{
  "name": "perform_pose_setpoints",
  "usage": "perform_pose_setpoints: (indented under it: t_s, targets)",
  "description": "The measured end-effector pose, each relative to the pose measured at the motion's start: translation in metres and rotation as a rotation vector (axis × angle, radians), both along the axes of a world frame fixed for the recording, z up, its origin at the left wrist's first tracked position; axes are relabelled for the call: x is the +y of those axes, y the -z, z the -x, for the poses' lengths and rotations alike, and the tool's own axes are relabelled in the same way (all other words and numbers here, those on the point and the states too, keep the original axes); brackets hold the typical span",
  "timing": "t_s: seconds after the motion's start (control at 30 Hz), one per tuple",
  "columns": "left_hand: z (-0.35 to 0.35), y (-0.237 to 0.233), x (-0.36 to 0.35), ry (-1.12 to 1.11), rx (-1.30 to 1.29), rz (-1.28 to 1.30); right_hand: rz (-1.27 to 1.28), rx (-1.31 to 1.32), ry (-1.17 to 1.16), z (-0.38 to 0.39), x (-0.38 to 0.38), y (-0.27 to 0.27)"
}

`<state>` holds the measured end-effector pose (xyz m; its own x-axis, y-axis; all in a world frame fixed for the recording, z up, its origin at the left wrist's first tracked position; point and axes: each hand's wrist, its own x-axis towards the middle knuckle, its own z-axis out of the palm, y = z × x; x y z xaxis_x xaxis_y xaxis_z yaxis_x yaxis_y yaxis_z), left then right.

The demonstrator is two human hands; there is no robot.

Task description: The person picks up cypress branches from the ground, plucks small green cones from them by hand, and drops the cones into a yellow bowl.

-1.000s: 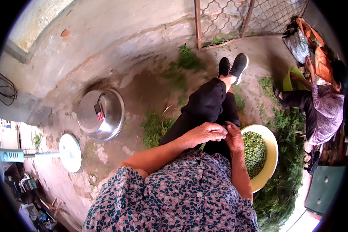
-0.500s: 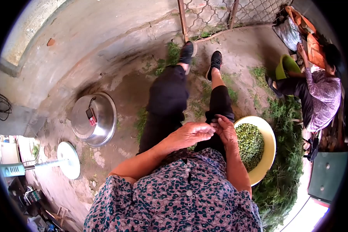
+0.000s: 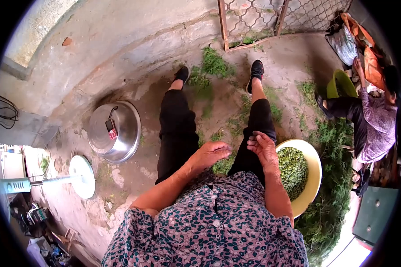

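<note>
My left hand [image 3: 210, 155] is over my lap, its palm turned inward and its fingers partly blurred, near the other hand. My right hand [image 3: 263, 149] hovers above my thigh, fingers curled, beside a yellow basin [image 3: 315, 171]. Whatever either hand may hold is too small or hidden to name. Inside the basin lies a heap of small green round fruits or pods [image 3: 292, 171].
An upturned metal basin [image 3: 131, 133] bears a red phone [image 3: 111, 129]. Left stands a fan [image 3: 82, 176]. Green plants [image 3: 332, 191] lie right of the yellow basin. Another person [image 3: 376, 120] sits by a green tub [image 3: 341, 84]. A metal lattice [image 3: 254, 20] stands ahead.
My hands have moved apart from each other. One of my legs has swung left and its foot now rests near the wall. The view has shifted slightly.
</note>
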<state>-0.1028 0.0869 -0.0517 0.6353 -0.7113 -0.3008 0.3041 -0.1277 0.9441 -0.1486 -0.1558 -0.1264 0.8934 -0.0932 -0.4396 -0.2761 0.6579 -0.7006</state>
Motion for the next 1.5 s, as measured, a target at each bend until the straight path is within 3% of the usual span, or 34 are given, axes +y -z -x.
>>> perform_pose_setpoints:
  t_s: [0.5, 0.8, 1.17, 1.5]
  targets:
    - [-0.011, 0.001, -0.018, 0.103, -0.007, 0.009, -0.008, -0.002, 0.057, 0.015, -0.002, 0.004]
    - [-0.009, 0.009, -0.023, 0.018, 0.075, -0.033, -0.05, -0.003, 0.071, 0.012, 0.002, 0.003]
    - [-0.002, -0.017, -0.02, 0.063, 0.011, 0.002, -0.02, -0.007, 0.057, 0.012, 0.001, 0.008]
    - [-0.016, 0.014, -0.005, -0.117, 0.095, -0.019, -0.029, 0.013, 0.062, 0.003, -0.001, 0.002]
